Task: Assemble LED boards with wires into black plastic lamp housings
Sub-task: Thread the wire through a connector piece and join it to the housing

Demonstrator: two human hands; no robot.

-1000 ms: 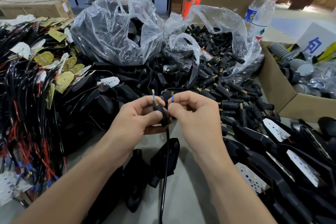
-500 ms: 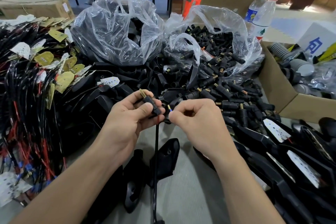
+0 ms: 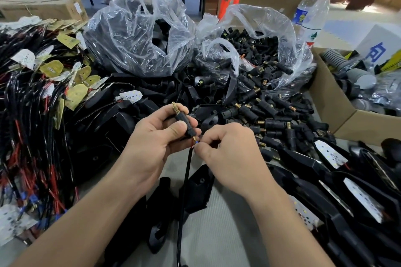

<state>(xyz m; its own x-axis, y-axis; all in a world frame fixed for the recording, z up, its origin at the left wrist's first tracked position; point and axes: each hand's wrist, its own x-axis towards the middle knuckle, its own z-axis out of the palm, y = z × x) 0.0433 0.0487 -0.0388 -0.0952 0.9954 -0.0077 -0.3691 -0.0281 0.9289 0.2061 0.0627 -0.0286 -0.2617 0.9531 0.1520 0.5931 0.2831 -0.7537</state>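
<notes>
The person's left hand is gripping a short black stem, thumb lying across its body and fingers curling behind, with the brass thread poking up and away. Just beneath it, the right hand is pinching the wire ends between thumb and forefinger, right at the stem's lower mouth. The black cable is hanging limply from there, passing a black lamp housing lying on the table.

The stem is looking light and rigid, so holding it round the plastic middle, clear of the thread, seems sensible. The wire ends are thin and floppy (they would probably buckle if pushed from far back), so pinching close to the tips seems wise. I'd guess the cable weighs little, though it may be tugging slightly on the ends.

Compared with a second ago, the two blue-tipped ends are no longer standing upright between the hands; they are sitting low, under the right fingertips. Half a second ago the stem was lying more tilted in the left hand; now it is standing steeper, and the cable is hanging nearer the housing.
</notes>
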